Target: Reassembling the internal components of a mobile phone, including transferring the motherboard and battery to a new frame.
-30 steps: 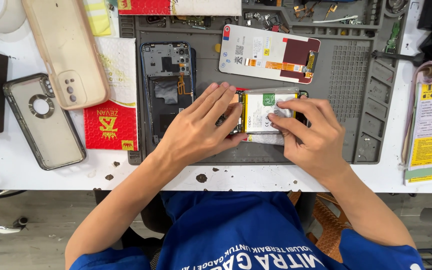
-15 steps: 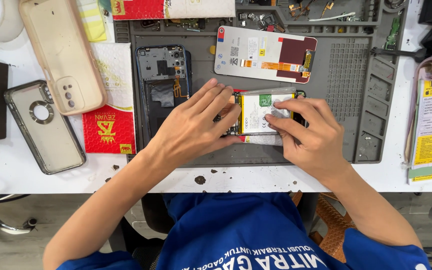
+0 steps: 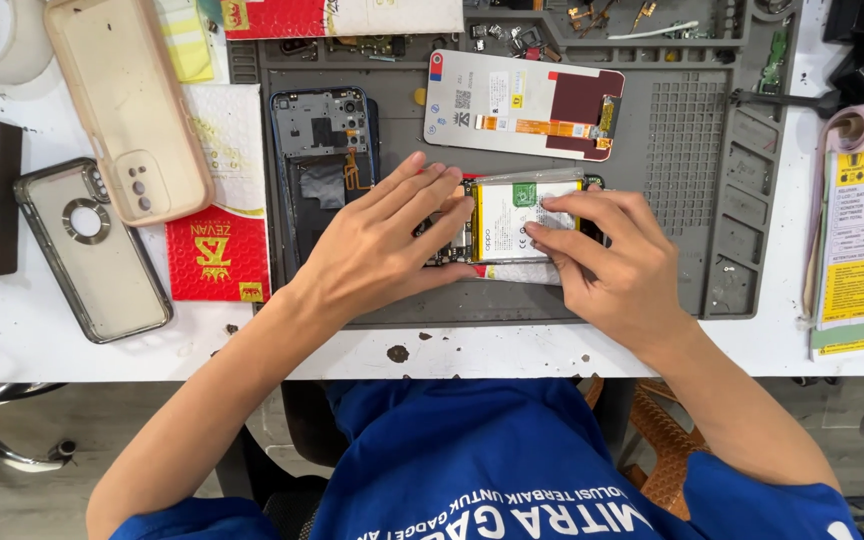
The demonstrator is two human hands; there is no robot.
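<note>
white battery (image 3: 512, 220) under both hands, red packet (image 3: 217, 255) left

Just one head cam, looking straight down, pretty close over the grey work mat (image 3: 672, 200) at the table's near edge.

Bare mat (image 3: 687, 150) right of hands (image 3: 607, 265)

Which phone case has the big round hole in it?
The dark-rimmed clear case, lying at the left edge of the white table. The beige case above it has only a small cutout block with little holes, no ring.
</note>
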